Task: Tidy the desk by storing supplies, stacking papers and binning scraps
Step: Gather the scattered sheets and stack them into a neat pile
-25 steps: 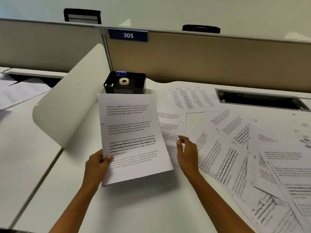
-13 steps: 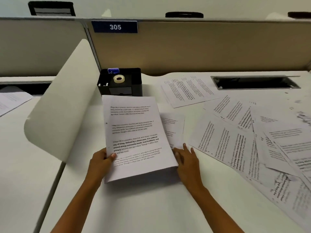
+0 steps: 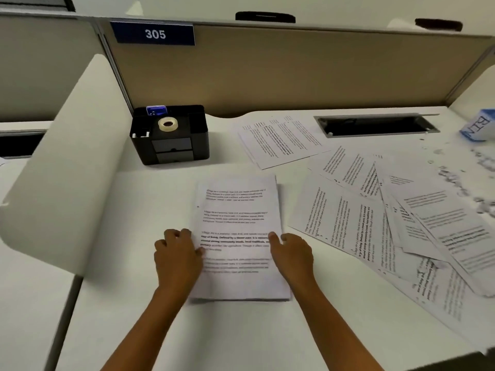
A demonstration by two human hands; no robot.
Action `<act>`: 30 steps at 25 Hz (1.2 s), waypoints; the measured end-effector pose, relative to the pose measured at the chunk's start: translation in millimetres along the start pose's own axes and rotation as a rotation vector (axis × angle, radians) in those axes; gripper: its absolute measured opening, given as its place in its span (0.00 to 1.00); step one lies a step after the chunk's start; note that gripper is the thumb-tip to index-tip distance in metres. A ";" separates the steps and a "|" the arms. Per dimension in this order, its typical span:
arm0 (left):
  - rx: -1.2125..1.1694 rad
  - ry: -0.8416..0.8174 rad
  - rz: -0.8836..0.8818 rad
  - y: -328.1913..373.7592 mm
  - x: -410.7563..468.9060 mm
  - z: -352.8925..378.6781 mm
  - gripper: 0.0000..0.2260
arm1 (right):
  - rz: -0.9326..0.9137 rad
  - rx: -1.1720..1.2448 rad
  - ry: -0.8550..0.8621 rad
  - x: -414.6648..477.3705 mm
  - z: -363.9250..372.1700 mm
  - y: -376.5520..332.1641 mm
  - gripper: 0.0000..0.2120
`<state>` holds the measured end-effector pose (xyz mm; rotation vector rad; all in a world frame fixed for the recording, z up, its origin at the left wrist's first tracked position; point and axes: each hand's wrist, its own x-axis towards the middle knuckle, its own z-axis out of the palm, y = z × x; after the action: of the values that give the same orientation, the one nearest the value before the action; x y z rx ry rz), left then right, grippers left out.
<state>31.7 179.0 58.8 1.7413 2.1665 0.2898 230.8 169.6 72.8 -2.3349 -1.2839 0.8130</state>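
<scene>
The stack of papers (image 3: 238,210) lies flat on the white bench (image 3: 150,204), near its middle, long edges running away from the person and its near edge squared off just ahead of the forearms. The left hand (image 3: 178,257) holds the stack's left edge, fingers curled at the rim and thumb laid on the top sheet. The right hand (image 3: 292,254) holds the right edge the same way, one tip on the printed page and the other fingers curled just outside it. Whether any fingers reach under the stack cannot be seen. Bare bench shows left of the stack up to the curved white divider (image 3: 67,156), and in a strip between the stack's far edge and the black organiser (image 3: 171,145), which carries a tape roll (image 3: 168,123). To the right only a narrow gap separates the stack from the loose sheets (image 3: 345,220), which overlap each other toward the scraps (image 3: 455,180) and the bin box (image 3: 479,128).
</scene>
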 end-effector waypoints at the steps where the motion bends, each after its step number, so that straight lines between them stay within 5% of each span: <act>1: 0.009 0.005 -0.013 4.3 -3.5 5.3 0.21 | 0.010 -0.024 -0.024 -2.5 0.7 -3.2 0.23; 6: -0.244 0.002 -0.105 20.2 -5.6 9.8 0.26 | 0.075 0.010 -0.037 -9.3 2.9 -7.8 0.22; 10: -0.399 -0.080 -0.170 21.7 -6.6 1.2 0.18 | 0.139 0.270 -0.147 -0.2 3.8 -0.5 0.05; 15: -0.471 -0.111 -0.041 19.6 -9.8 -7.0 0.13 | -0.035 0.284 -0.023 1.5 -7.1 14.2 0.11; 23: -0.829 0.303 0.152 73.4 -24.5 -32.2 0.09 | -0.379 0.712 0.263 7.4 -66.7 15.4 0.08; 30: -1.202 0.433 0.240 128.6 -43.6 -22.3 0.09 | -0.496 0.877 0.153 22.7 -111.4 36.1 0.13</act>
<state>147.2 166.9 132.6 1.2031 1.3614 1.7169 334.5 166.4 131.8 -1.2948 -1.0617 0.7848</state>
